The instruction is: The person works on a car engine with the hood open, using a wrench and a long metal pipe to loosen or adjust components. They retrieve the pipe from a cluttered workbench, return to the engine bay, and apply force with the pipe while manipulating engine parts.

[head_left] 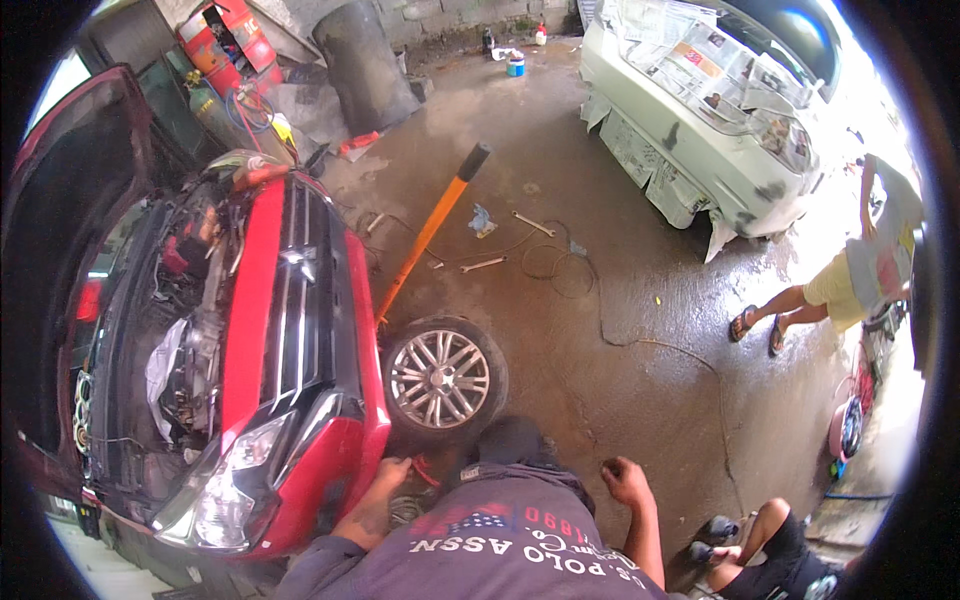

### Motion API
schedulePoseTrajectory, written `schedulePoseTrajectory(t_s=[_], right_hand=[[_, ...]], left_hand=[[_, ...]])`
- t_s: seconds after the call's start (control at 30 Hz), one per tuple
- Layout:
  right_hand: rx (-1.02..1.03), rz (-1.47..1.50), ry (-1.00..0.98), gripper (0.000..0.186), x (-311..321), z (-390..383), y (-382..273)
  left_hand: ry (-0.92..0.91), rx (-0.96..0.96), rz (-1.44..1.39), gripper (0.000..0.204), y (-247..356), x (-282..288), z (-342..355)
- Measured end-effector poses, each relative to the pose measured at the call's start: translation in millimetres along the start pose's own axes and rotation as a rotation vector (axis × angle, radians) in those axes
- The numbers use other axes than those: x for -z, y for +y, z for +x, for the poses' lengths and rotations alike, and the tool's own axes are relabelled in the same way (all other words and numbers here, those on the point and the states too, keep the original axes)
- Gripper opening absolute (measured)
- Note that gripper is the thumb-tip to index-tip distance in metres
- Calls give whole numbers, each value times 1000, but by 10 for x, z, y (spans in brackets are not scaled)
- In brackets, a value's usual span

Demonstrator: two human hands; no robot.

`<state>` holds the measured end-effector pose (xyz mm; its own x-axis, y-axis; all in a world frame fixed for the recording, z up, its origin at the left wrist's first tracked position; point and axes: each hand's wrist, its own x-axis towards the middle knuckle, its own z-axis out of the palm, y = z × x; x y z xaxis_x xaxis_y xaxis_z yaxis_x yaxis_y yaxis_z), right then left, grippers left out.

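My left hand (392,472), fingers closed, is beside the red car's front bumper (350,450), near a red curved object (423,470); what it holds is unclear. My right hand (625,482) has curled fingers above the wet floor, with any contents hidden. My dark printed shirt and dark-clad legs fill the lower middle. A loose wheel with a silver rim (440,378) lies beyond my left hand, with an orange long-handled bar (425,235) rising behind it.
Wrenches (533,223) and a hose (640,340) lie on the floor. A paper-masked white car (690,140) is back right. A person (850,260) stands at right; another (760,555) sits lower right. A red tool cabinet (225,50) and gas cylinder (205,95) stand back left.
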<state>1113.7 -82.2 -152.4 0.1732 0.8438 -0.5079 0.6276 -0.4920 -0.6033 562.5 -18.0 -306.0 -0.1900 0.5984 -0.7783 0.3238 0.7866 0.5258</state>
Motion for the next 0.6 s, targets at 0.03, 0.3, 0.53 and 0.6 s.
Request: schedulePoseTrajectory(t_s=[0.03,0.3,0.53,0.6], right_hand=[[25,-88,3,29,290,330,-44],[175,68,49,33,1890,3222,-316],[-442,413,-93,30,2558,4757,155],[-616,620,-69,28,2720,5028,461]], left_hand=[[39,-18,198,35,-127,-24,39],[21,126,279,43,742,-1036,601],[-30,-134,341,37,4208,-1943,1883],[187,-454,320,41,5244,-2140,2223]])
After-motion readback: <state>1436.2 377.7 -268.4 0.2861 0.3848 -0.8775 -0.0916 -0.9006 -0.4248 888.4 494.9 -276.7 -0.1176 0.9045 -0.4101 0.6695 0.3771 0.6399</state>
